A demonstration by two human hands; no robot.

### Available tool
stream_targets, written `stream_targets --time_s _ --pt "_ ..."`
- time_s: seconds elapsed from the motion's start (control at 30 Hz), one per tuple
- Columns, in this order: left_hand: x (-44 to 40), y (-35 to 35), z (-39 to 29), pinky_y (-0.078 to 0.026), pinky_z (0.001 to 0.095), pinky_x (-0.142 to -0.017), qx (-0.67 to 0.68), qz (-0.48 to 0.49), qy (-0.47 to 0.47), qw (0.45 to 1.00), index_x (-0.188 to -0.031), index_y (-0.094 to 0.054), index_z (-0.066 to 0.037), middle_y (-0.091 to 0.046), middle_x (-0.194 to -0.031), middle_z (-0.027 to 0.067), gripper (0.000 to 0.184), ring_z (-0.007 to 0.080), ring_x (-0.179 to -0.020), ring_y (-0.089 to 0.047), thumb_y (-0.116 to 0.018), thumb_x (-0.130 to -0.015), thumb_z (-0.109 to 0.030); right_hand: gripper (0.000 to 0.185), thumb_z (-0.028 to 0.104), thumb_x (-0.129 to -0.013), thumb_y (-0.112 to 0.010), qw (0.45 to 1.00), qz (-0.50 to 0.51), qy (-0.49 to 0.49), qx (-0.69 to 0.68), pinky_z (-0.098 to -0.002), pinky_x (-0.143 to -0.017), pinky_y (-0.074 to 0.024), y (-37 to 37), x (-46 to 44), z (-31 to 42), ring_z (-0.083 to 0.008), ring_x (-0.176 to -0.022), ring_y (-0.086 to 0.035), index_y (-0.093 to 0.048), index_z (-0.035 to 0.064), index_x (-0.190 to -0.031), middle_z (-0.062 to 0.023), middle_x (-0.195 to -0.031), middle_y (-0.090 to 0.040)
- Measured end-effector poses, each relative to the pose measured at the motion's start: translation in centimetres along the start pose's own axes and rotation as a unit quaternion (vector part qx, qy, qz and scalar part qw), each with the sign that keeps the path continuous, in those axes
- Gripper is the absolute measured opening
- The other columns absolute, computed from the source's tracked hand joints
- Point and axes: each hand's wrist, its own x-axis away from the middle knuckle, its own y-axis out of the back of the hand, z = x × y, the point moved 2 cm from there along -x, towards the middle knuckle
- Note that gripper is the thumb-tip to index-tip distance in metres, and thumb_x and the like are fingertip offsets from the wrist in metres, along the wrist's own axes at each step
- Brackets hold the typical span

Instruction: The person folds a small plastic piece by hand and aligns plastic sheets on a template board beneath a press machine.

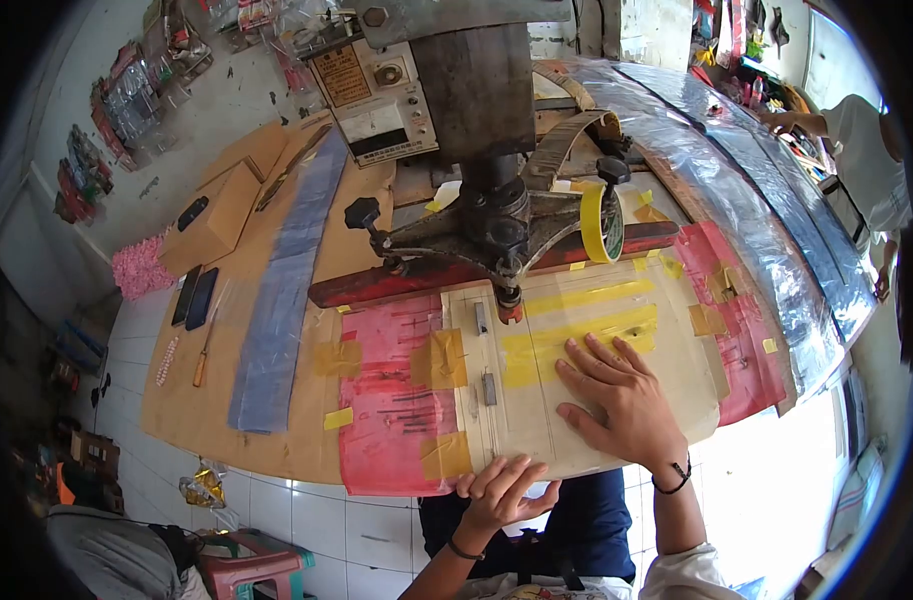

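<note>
A cream-coloured flat board (pixel 686 380), with yellow tape strips (pixel 591 295) and pink sheeting (pixel 391 400) taped along its sides, lies under the press head. My right hand (pixel 621 400) rests flat on the board, fingers spread, just below the yellow strips. At the near edge, my left hand (pixel 501 492) has bent fingers over the border and its thumb lower, closed on the board's edge. Two small metal pieces (pixel 489 389) sit on the board left of centre. Above it points the press tip (pixel 509 308), beneath a black three-armed bracket (pixel 496 235).
A red bar (pixel 436 278) crosses behind the board. A yellow tape roll (pixel 602 225) hangs on the bracket's right knob. Left are a bluish plastic strip (pixel 286 300), two phones (pixel 202 298) and a wooden-handled tool (pixel 200 368). Another person (pixel 866 160) stands right, beside plastic-covered sheets (pixel 746 190).
</note>
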Motion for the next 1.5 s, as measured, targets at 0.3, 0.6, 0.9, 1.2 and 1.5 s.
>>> stream_targets --time_s 0.3,0.6,0.9,1.2,1.5 --pt "0.09 -0.16 -0.15 -0.02 0.0416 -0.115 -0.007 0.0 0.002 1.0 -0.112 -0.077 -0.027 -0.062 -0.127 -0.0073 0.046 0.0153 -0.126 -0.05 -0.08 -0.076 -0.055 0.046 0.035 -0.093 -0.068 1.0 -0.001 0.002 0.008 -0.0521 -0.119 -0.0343 -0.11 0.12 0.02 -0.0348 -0.139 -0.053 -0.068 0.0102 -0.132 -0.0149 -0.145 -0.06" --pt "0.0 -0.08 -0.12 -0.021 0.0409 -0.115 0.002 0.006 0.004 1.0 -0.111 -0.078 -0.027 -0.063 -0.125 -0.0076 0.044 0.0148 -0.123 -0.051 -0.081 -0.076 -0.053 0.046 0.034 -0.093 -0.068 1.0 0.005 -0.001 0.01 -0.0522 -0.12 -0.0344 -0.04 0.09 0.12 -0.0341 -0.139 -0.052 -0.069 0.0111 -0.132 -0.0145 -0.145 -0.06" --pt "-0.33 0.09 -0.27 -0.022 0.0377 -0.112 0.009 0.013 0.013 1.0 -0.111 -0.078 -0.028 -0.064 -0.122 -0.0082 0.044 0.0138 -0.12 -0.051 -0.082 -0.075 -0.053 0.047 0.032 -0.09 -0.07 1.0 0.007 -0.013 -0.014 -0.0525 -0.121 -0.0325 0.03 0.08 0.17 -0.0355 -0.141 -0.05 -0.069 0.0114 -0.132 -0.0145 -0.146 -0.059" --pt "-0.37 0.37 -0.35 -0.021 0.0388 -0.113 0.031 0.02 0.023 0.999 -0.113 -0.077 -0.028 -0.064 -0.123 -0.0072 0.047 0.0139 -0.12 -0.052 -0.082 -0.076 -0.055 0.047 0.031 -0.088 -0.071 1.0 0.012 -0.02 -0.02 -0.0524 -0.122 -0.0315 0.05 0.06 0.22 -0.0359 -0.141 -0.05 -0.07 0.0117 -0.131 -0.0138 -0.146 -0.059" --pt "-0.52 0.3 -0.35 -0.021 0.0399 -0.114 0.038 0.015 0.025 0.999 -0.114 -0.077 -0.026 -0.064 -0.122 -0.0063 0.049 0.0146 -0.12 -0.052 -0.082 -0.076 -0.056 0.047 0.03 -0.088 -0.071 0.999 0.011 -0.021 -0.025 -0.0523 -0.122 -0.0313 0.09 0.07 0.27 -0.0355 -0.142 -0.049 -0.07 0.0113 -0.131 -0.0137 -0.146 -0.059"
